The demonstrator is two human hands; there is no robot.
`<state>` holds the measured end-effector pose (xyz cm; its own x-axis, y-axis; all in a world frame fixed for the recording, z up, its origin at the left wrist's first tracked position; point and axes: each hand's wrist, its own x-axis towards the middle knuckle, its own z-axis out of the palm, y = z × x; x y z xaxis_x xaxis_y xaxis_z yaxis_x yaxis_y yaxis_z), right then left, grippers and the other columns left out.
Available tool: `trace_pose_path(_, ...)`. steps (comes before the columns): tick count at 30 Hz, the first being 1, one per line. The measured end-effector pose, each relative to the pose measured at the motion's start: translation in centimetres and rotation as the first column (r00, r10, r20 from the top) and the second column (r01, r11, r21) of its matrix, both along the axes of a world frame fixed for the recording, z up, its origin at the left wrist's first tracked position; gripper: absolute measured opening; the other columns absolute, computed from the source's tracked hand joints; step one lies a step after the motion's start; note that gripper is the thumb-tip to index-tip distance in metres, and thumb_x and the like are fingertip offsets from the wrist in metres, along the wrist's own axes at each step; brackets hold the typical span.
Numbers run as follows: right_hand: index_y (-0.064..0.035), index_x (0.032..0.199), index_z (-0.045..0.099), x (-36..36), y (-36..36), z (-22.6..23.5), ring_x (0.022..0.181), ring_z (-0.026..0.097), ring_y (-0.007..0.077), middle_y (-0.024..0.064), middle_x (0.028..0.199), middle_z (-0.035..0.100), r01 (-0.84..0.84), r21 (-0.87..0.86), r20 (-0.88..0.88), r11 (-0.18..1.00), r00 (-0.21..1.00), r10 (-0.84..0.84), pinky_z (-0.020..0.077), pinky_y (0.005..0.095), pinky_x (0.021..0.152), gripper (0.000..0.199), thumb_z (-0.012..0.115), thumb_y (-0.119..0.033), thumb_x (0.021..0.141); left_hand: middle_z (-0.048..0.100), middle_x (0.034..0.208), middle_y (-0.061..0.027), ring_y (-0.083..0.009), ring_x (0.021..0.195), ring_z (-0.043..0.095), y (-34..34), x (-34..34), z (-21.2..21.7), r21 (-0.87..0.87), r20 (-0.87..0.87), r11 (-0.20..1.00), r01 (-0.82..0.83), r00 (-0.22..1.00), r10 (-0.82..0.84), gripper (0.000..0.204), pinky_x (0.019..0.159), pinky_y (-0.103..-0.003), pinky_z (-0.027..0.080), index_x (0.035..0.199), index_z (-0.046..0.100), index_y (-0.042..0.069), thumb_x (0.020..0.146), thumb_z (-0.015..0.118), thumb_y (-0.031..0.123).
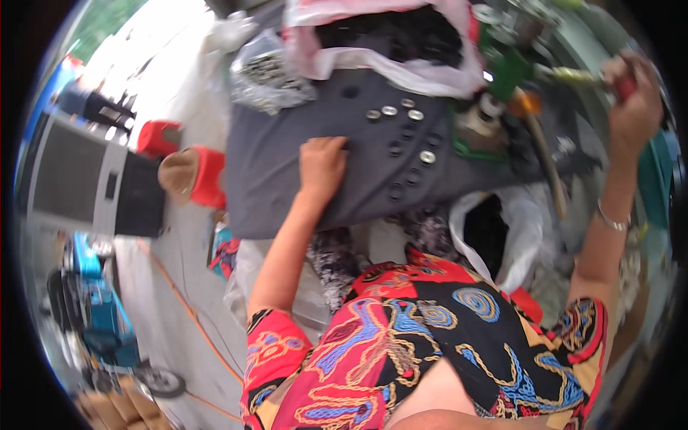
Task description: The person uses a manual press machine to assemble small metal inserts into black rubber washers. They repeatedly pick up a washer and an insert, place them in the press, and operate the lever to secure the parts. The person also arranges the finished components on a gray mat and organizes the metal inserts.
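Note:
My right hand (632, 100) is raised at the far right, fingers wrapped round the red-ended lever handle (577, 76) of a green hand press (507, 75). My left hand (322, 168) rests on the dark grey tabletop (276, 183) with its fingers curled together. Whatever they hold, if anything, is hidden. Between that hand and the press lie several small silver rings (428, 157) and several black rings (395, 191). The press's pale base (479, 127) stands on the table, in a green frame.
A white and pink bag (398, 69) of black pieces lies at the back, beside a clear bag (272, 72) of silvery pieces. Right of the press slants a wooden handle (550, 161). A white bag (517, 240) hangs below the table edge. Red stools (208, 176) stand left.

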<state>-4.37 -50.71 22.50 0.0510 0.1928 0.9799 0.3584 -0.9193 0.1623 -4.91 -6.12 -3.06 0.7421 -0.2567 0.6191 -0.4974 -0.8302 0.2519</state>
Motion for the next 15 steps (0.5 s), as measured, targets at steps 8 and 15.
trace_pose_path(8, 0.0012, 0.075, 0.057, -1.6, 2.6, 0.3, 0.048, 0.05, 0.0178, 0.0079, 0.065, 0.053, -0.478, 0.751, -0.005, 0.455, 0.685, 0.729, 0.0434, 0.0314, 0.048, 0.019, 0.051, -0.01, 0.089, 0.067, 0.106, -0.0133, -0.0308, 0.092, 0.065, -5.5, 5.5, 0.0, -0.373, -0.126, 0.927, -0.026, 0.992, -0.023, 0.027, 0.082, -0.038, 0.052, 0.108, 0.071, 0.007, 0.08, 0.071, 0.007)
trace_pose_path(15, -0.0028, 0.085, 0.056, -1.6, 2.5, 0.0, 0.043, 0.047, 0.0141, 0.0043, 0.056, 0.049, -0.428, 0.671, -0.082, 0.605, 0.769, 0.634, 0.0438, 0.0262, 0.049, 0.02, 0.043, -0.015, 0.096, 0.068, 0.105, -0.0119, -0.0276, 0.096, 0.064, -6.4, 7.3, -1.4, -0.116, -0.057, 0.993, -0.012, 0.998, 0.005, 0.026, 0.085, -0.037, 0.051, 0.107, 0.073, 0.009, 0.081, 0.071, 0.009)
